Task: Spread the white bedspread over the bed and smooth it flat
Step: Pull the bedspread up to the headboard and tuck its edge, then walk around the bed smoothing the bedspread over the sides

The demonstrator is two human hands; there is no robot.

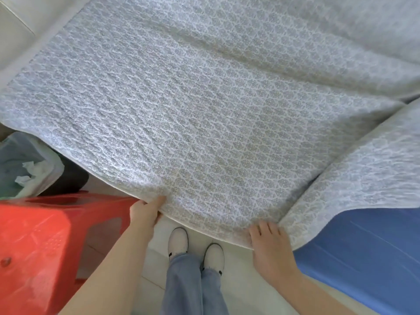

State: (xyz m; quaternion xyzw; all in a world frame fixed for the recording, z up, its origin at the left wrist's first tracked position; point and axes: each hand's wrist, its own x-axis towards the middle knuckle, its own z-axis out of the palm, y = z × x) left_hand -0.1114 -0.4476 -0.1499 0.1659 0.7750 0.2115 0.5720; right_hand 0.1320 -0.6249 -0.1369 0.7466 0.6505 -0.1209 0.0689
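Note:
The white quilted bedspread with a grey flower pattern fills most of the head view, held taut and lifted in front of me. My left hand pinches its near edge, thumb on top. My right hand grips the same edge further right, fingers curled over the cloth. A fold of the bedspread hangs down at the right over the blue mattress. The rest of the bed is hidden under the cloth.
A red plastic stool stands close at my left. Behind it is a bin lined with a clear bag holding paper scraps. My white shoes and jeans are on a pale tiled floor.

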